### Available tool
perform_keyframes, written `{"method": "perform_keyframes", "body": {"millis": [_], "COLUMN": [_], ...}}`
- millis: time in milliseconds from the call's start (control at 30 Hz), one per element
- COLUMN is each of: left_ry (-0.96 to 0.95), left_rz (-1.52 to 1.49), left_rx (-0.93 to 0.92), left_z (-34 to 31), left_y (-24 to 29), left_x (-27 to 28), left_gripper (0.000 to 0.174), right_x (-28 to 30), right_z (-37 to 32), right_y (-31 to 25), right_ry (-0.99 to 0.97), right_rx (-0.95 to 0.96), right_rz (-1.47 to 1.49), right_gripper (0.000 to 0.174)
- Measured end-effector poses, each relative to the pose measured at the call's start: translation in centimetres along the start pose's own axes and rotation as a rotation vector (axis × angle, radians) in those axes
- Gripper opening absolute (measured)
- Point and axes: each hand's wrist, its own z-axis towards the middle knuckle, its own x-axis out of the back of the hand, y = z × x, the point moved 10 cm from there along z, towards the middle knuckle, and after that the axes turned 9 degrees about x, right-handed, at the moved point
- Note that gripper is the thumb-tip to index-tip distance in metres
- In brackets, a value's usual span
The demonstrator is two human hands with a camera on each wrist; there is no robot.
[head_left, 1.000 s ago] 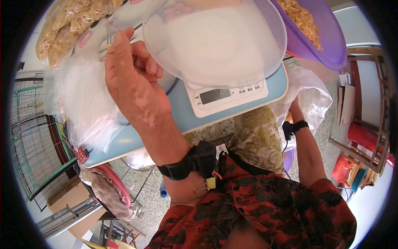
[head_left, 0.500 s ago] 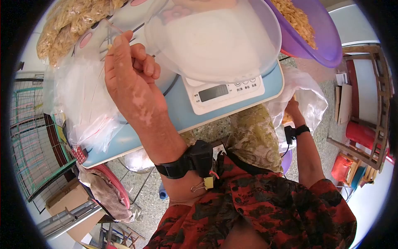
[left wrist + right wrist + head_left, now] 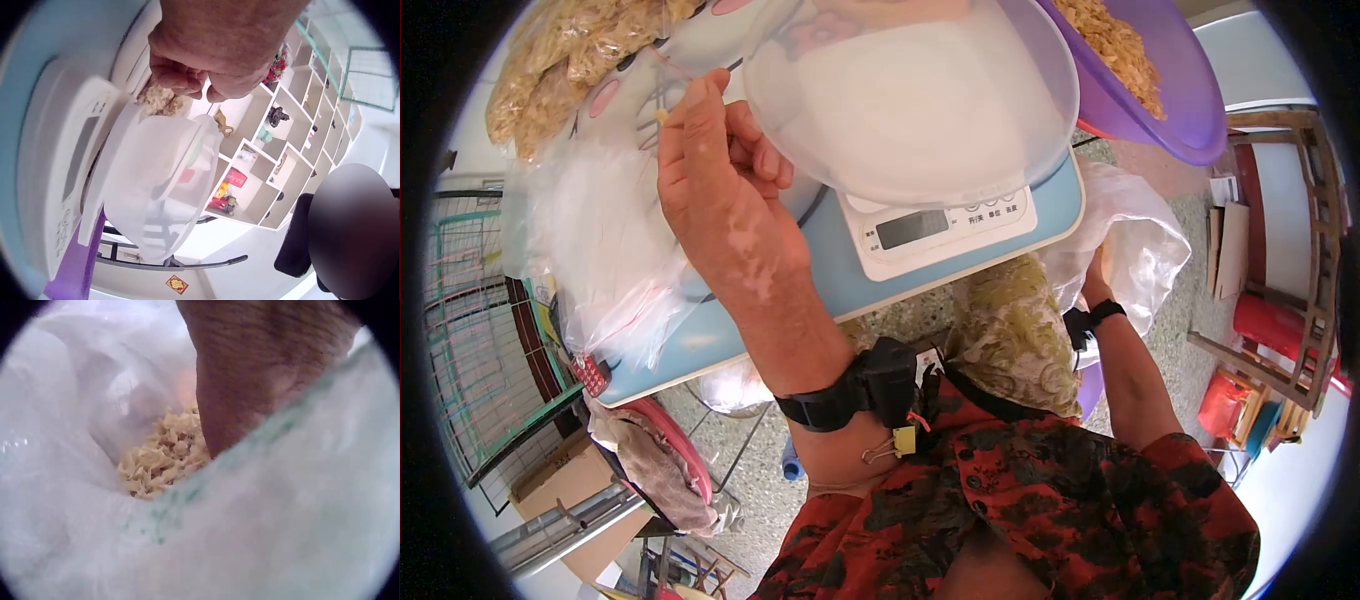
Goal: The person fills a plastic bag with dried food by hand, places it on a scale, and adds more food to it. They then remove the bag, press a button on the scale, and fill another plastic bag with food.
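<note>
The blue-edged table [image 3: 710, 345] extends beneath and around the left hand [image 3: 735, 200]. In the left wrist view, a white compartmented shelf [image 3: 284, 100] stands beyond that hand.

A wide translucent bowl [image 3: 920, 100] rests on the white scale just right of the left hand's fingers; whether they touch its rim cannot be told. The purple basin [image 3: 1195, 110] lies farther right, past the bowl, and farther from the person than the right hand [image 3: 1097, 272]; it holds pale yellowish flakes [image 3: 1115, 50]. The whitish plastic bag [image 3: 1150, 225] surrounds the right hand, and more pale flakes [image 3: 164, 462] lie inside, right beside that hand in the right wrist view.

Thin clear plastic bags [image 3: 605, 230] are spread to the left of the left hand, and a filled clear bag [image 3: 575, 65] sits beyond its fingertips, to the left. The white scale [image 3: 990, 237] is on the table to the right of the left wrist, its dark display [image 3: 912, 228] facing the person.

The left hand hovers with its fingers loosely bent, the grasp relaxed and nothing visibly held. The right hand reaches down into the whitish bag, its fingers hidden, so whether it grasps any flakes cannot be told.
</note>
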Motion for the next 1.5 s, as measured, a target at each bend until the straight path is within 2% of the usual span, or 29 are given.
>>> {"method": "perform_keyframes", "body": {"millis": [100,167,233,333,433,667,700,733,933,1233,1500], "left_ry": [-0.004,-0.001,-0.010,-0.027,-0.012,0.009,0.054,0.034,0.024,-0.008,-0.021], "left_rz": [0.001,-0.007,-0.005,-0.023,-0.006,0.034,0.027,0.024,0.021,-0.010,-0.050], "left_rx": [0.007,0.006,0.014,0.033,0.031,0.077,0.058,0.057,0.032,0.045,0.064], "left_z": [0.1,0.1,0.1,0.2,0.2,0.2,0.0,0.1,-0.2,-0.1,-0.2], "left_y": [0.2,0.3,0.3,0.0,0.0,-0.3,-0.1,-0.3,-0.3,-0.5,-0.7], "left_x": [0.8,1.1,0.9,0.8,0.9,1.0,0.9,0.8,0.5,0.5,0.3], "left_gripper": [0.026,0.026,0.025,0.025,0.024,0.028,0.021,0.022,0.028,0.028,0.024], "right_x": [2.5,3.9,6.2,5.2,5.2,6.7,6.9,6.9,6.8,9.0,11.8], "right_z": [0.8,1.0,0.3,-0.9,-1.0,-1.1,-1.1,-1.3,-2.3,-3.4,-3.7], "right_y": [0.2,-1.3,-0.2,-3.9,-4.3,-8.1,-8.2,-8.5,-11.5,-15.2,-19.2], "right_ry": [0.052,0.037,0.069,0.129,0.071,0.151,0.159,0.164,0.115,0.160,0.101], "right_rx": [-0.032,-0.037,-0.307,-0.557,-0.529,-0.474,-0.473,-0.471,-0.408,-0.383,-0.367], "right_rz": [-0.087,-0.311,-0.377,0.226,0.205,0.478,0.510,0.544,0.730,0.750,0.719], "right_gripper": [0.050,0.041,0.032,0.026,0.028,0.037,0.037,0.038,0.040,0.042,0.047]}}
